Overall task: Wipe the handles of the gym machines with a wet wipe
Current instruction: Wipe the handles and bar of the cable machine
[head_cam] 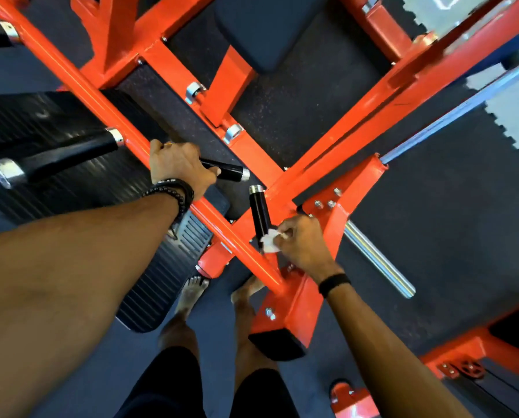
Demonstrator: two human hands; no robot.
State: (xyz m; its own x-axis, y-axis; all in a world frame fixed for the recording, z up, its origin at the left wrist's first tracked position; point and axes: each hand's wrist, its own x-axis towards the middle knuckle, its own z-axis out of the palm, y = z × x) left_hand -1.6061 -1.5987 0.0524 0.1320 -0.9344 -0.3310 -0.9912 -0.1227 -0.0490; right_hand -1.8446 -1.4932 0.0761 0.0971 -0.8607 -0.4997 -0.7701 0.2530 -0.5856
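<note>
Nearest us, our right hand [305, 241] pinches a crumpled wet wipe [269, 240] against the lower end of the upright black handle [259, 213]. Further out, our left hand [178, 164] curls round the other black handle [228, 169], steadying the orange frame [327, 140]. The wipe is bunched small, so we judge it may skim one side only and miss the grip's top near the chrome cap.

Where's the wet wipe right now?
In the head view, the wet wipe is right of centre, pinched in the right hand against the lower end of the upright black handle, beside the orange frame bar.
</note>
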